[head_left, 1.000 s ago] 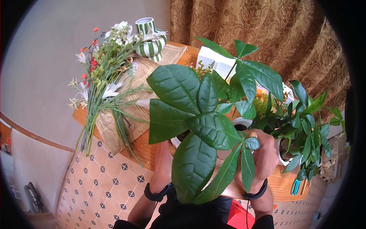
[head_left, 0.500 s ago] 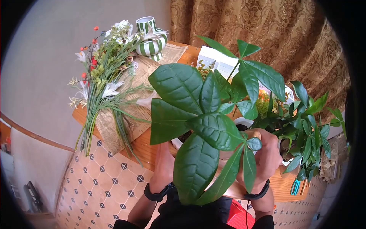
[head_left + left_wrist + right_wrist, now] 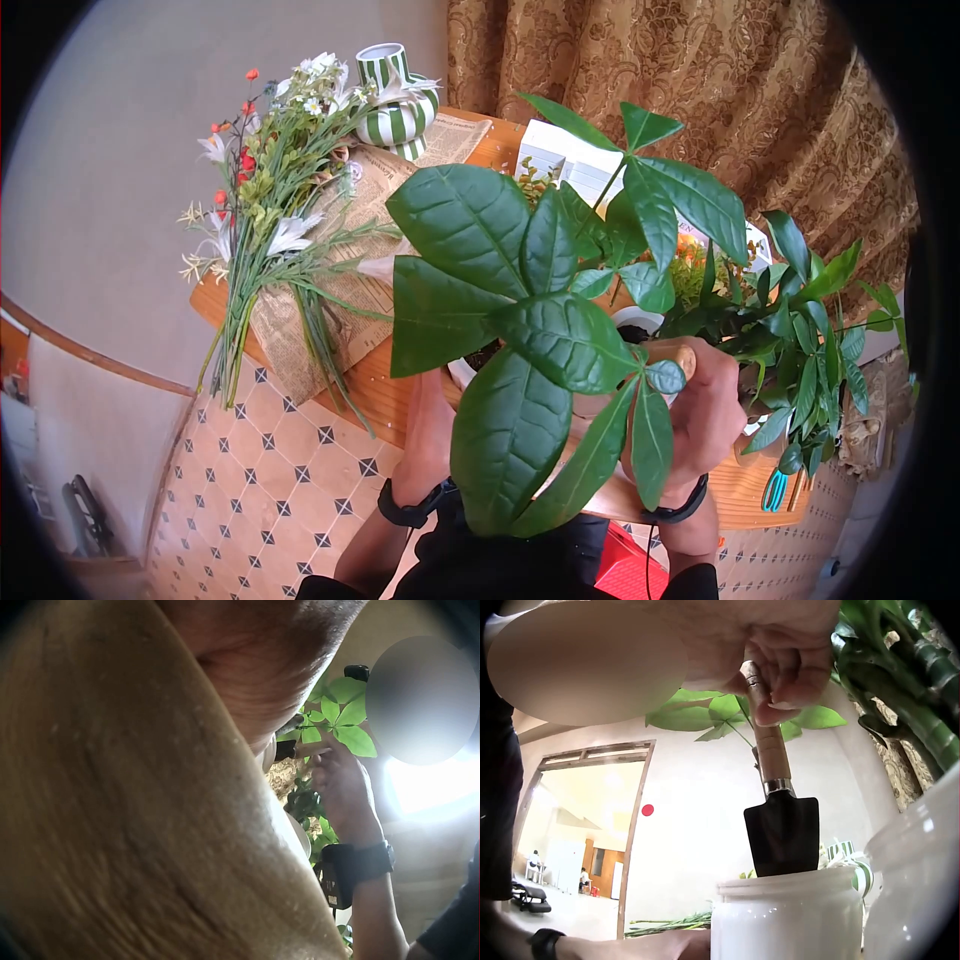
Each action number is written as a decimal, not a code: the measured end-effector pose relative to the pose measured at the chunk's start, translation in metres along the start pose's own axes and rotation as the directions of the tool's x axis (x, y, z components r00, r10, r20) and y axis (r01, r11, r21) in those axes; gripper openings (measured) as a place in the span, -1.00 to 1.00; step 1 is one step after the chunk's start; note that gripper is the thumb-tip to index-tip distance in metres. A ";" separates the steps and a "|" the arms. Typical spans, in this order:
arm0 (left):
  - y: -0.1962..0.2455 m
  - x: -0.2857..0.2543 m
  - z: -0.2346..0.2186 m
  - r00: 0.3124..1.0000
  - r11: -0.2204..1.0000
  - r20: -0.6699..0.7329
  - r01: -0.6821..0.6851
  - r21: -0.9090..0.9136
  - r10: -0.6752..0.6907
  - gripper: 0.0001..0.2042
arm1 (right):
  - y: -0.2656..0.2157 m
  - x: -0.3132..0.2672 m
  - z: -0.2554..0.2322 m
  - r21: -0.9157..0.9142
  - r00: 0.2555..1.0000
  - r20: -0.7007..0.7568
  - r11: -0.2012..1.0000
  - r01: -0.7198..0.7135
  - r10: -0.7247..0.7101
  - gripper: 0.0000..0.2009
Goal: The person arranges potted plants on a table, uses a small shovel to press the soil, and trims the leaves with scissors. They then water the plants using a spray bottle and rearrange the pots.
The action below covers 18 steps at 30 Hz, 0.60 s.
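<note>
My right hand (image 3: 708, 415) grips the wooden handle of a small trowel, its butt end (image 3: 685, 361) showing beside the large-leaved plant (image 3: 560, 340). In the right wrist view, the curled fingers of that hand (image 3: 780, 667) hold the trowel (image 3: 782, 832) with its black blade pointing down; the tip is hidden behind the rim of a white pot (image 3: 787, 919). My left hand (image 3: 430, 425) is beside the potted plant, its fingers hidden under the leaves. The right wrist view shows part of the left hand (image 3: 690, 943) against the pot's lower side.
Cut flowers (image 3: 285, 220) lie on newspaper (image 3: 365, 205) at the left of the wooden table (image 3: 735, 495). Behind them stands a green-and-white striped vase (image 3: 395, 125). A bushy plant (image 3: 805, 340) is at the right, with turquoise-handled scissors (image 3: 775, 489) near the table's edge.
My right hand has shifted slightly to the right with the trowel, and more of the handle's end shows. The large leaves sway a little. My left hand stays in place.
</note>
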<state>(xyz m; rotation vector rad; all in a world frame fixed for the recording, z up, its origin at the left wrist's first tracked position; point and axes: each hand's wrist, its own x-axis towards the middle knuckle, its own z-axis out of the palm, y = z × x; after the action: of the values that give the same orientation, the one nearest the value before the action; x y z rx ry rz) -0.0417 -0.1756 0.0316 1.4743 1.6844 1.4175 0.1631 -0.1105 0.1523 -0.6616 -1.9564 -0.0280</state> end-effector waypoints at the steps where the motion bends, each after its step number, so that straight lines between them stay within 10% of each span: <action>1: -0.001 0.001 -0.001 1.000 1.000 0.013 -0.004 -0.001 0.004 -0.05 | 0.001 -0.001 0.000 0.024 0.999 -0.036 1.000 0.005 -0.004 -0.68; 18: -0.016 0.029 -0.025 0.966 0.998 0.251 -0.056 -0.038 0.064 -0.22 | -0.014 -0.020 -0.026 0.196 0.974 -0.107 0.965 -0.175 0.198 -0.64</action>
<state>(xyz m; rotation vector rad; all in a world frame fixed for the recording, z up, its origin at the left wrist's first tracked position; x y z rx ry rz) -0.0780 -0.1564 0.0334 1.6250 1.4670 1.2203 0.1850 -0.1392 0.1517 -0.7002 -1.7432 0.2221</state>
